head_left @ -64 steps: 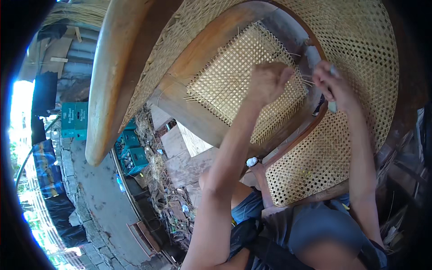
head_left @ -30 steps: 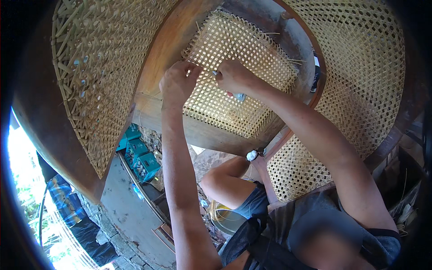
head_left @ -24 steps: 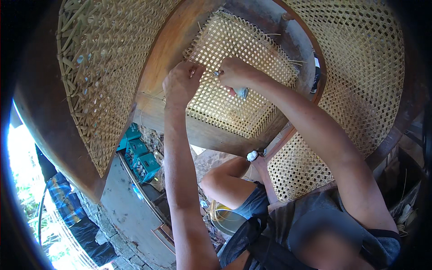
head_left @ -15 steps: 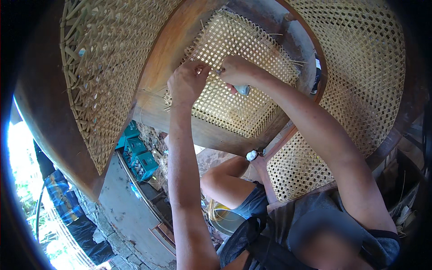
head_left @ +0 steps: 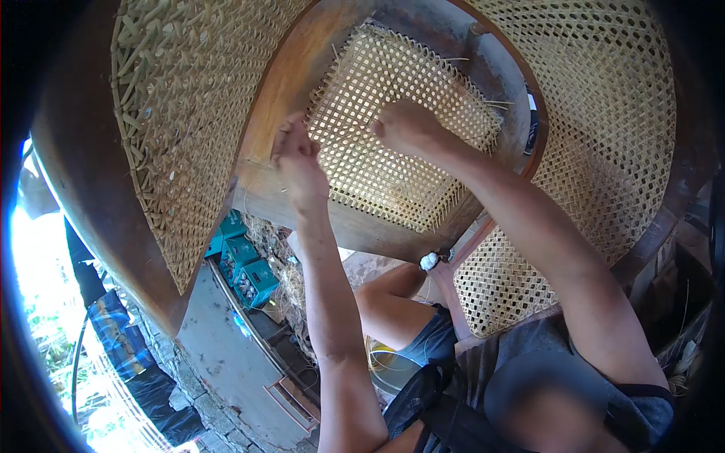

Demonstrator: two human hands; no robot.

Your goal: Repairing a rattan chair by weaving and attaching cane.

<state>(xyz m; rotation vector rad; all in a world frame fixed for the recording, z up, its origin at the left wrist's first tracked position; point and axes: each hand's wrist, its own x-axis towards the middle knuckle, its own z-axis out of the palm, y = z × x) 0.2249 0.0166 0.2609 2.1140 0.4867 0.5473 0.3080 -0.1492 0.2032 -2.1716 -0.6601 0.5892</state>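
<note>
A woven cane panel (head_left: 400,181) with an open hole pattern is set in a wooden chair frame (head_left: 283,68), its loose strand ends sticking out around the edges. At the panel's left edge, my left hand (head_left: 298,155) is raised with curled fingers, smeared by motion, so I cannot make out what it holds. Over the upper middle of the panel is my right hand (head_left: 408,127), closed in a fist. Whatever it grips is hidden behind the fingers.
More woven cane (head_left: 196,106) in a dark wooden frame rises at the left, and another cane panel (head_left: 604,113) curves along the right. Teal crates (head_left: 255,283) stand on the ground at lower left, near a grey ledge (head_left: 226,362). A white knob (head_left: 429,261) tops a wooden post.
My left hand has moved left and down, away from the right hand. The right hand has shifted slightly right; the blue-grey handle seen below it earlier no longer shows.
</note>
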